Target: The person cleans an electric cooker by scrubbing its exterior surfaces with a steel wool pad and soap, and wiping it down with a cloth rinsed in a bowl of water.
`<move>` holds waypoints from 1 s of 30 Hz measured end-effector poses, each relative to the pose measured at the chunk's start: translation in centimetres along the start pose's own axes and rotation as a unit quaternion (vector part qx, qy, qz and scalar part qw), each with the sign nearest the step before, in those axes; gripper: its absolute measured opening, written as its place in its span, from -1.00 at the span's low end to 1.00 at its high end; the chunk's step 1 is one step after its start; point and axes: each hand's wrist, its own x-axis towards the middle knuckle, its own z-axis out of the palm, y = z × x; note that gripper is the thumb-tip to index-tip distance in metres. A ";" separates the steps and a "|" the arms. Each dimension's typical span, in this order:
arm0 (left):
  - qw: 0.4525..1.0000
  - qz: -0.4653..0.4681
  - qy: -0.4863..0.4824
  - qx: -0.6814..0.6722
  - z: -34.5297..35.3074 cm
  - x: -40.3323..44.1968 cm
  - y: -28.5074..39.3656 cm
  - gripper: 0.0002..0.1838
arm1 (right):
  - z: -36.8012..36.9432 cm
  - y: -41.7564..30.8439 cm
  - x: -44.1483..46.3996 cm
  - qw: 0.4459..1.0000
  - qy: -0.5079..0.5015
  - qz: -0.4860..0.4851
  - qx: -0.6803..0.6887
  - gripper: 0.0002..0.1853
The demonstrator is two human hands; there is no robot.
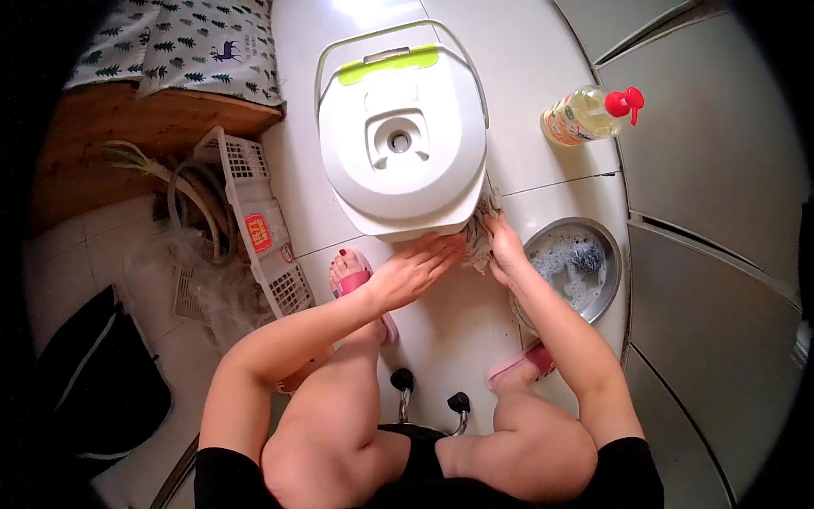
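A white rice cooker (pixel 398 191) with a green latch and a raised carrying handle stands upright on the tiled floor. My left hand (pixel 415 270) lies against its lower front, fingers stretched out and close together. In my right hand (pixel 506 250) is a crumpled greyish cloth (pixel 480 242), pressed to the cooker's lower right side. Part of the cloth is hidden behind my fingers. Just right of that hand sits a metal basin (pixel 614 280) of soapy water, with a dark scrubber (pixel 587 258) in the suds.
A soap pump bottle (pixel 577 117) with a red top stands by the grey cabinets (pixel 712 127) on the right. Left of the cooker is a white plastic basket (pixel 263 225) near some green onions (pixel 153 165). My pink slippers (pixel 354 282) flank the work area.
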 end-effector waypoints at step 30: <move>0.315 -0.495 0.213 -0.781 -2.3 0.3 -22.6 -0.16 | 10.2 -18.6 8.4 0.944 -0.068 0.008 -0.323 0.06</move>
